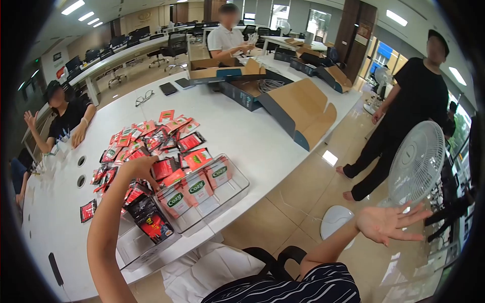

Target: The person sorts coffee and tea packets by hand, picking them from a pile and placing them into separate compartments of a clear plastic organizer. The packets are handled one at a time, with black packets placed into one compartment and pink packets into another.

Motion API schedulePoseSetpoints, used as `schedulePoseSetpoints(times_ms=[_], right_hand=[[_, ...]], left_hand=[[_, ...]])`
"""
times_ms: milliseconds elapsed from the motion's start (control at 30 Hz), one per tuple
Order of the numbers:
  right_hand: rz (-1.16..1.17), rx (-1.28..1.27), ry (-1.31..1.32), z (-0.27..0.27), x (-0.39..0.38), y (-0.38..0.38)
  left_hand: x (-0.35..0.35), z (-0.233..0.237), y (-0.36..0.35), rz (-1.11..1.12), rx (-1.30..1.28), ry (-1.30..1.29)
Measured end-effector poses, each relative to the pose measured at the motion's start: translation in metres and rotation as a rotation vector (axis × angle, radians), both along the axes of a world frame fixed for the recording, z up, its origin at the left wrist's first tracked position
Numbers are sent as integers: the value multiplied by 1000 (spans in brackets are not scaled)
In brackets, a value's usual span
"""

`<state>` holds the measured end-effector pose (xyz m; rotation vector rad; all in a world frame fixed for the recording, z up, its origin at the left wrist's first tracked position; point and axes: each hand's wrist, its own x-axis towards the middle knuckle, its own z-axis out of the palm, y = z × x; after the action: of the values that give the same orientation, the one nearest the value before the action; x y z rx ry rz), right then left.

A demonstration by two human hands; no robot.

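My left hand (140, 169) reaches over a pile of red and black sachets (151, 136) on the white table. Its visible fingers are apart, just beside a clear plastic bin (222, 204); I see nothing held, though some fingertips are hidden. Upright red-and-white "Cozy" sachets (197, 188) stand in a row in that bin. A second clear bin (136, 252), nearer to me, contains black sachets with a red label (154, 226). My right hand (394, 224) is out to the right, off the table, palm up with fingers spread, holding nothing.
Open cardboard boxes (298, 108) lie along the table's far right side, one with cables. Glasses (144, 98) and a phone (168, 89) rest beyond the pile. A standing fan (417, 161) and a person in black (422, 91) are on the right; two other people sit at the table.
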<state>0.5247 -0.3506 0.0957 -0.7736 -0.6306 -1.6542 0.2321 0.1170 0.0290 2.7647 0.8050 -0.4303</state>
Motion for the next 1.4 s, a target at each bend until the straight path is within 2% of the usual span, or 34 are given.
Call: schedulePoseSetpoints(times_ms=[133, 267, 400, 433, 533, 567, 600, 700, 733, 800, 900, 933, 1000, 1067, 1167, 1200, 1233, 1300, 1400], right_hand=[[-57, -8, 6, -6, 0, 2], [-63, -1, 26, -1, -4, 8], [-44, -6, 59, 0, -11, 11], [-35, 9, 60, 1, -13, 15], [-40, 43, 62, 2, -20, 18], [-62, 40, 71, 0, -22, 18], [-87, 40, 79, -1, -25, 18], [-93, 49, 85, -1, -31, 23], [-74, 53, 65, 0, -32, 26], [-13, 51, 30, 1, -35, 35], [47, 16, 103, -5, -51, 58], [133, 27, 134, -7, -62, 71], [364, -53, 167, -24, -91, 100], [609, -277, 113, -69, -120, 120], [1065, -834, -253, -127, -186, 140], [1068, -1026, -147, -127, -222, 141], [1187, -1178, -280, -129, -243, 150], [1161, -1327, -358, -159, -289, 166], [734, -1184, -365, -227, -316, 181]], left_hand=[[-4, 22, -8, 76, -7, -26], [-23, 20, 2, 53, 144, -282], [-33, 36, 4, 145, 83, -450], [-34, 44, -6, 136, 137, -485], [-46, 41, -4, 248, 193, -823], [-54, 43, -6, 272, 110, -892], [-57, 45, -15, 242, 175, -1056], [-78, 63, -48, 318, 161, -1310], [-88, 65, -56, 258, 227, -1403], [-115, 70, -85, 372, 232, -1478], [-163, 59, -133, 466, 261, -1608], [-175, 53, -149, 503, 289, -1661], [-194, 39, -181, 577, 352, -1756], [-211, 19, -196, 690, 402, -1832], [-230, -5, -205, 839, 388, -1821], [-233, -10, -205, 898, 363, -1811], [-237, -16, -202, 947, 343, -1828], [-245, -20, -191, 1017, 281, -1833], [-259, -17, -157, 1108, 135, -1760]])
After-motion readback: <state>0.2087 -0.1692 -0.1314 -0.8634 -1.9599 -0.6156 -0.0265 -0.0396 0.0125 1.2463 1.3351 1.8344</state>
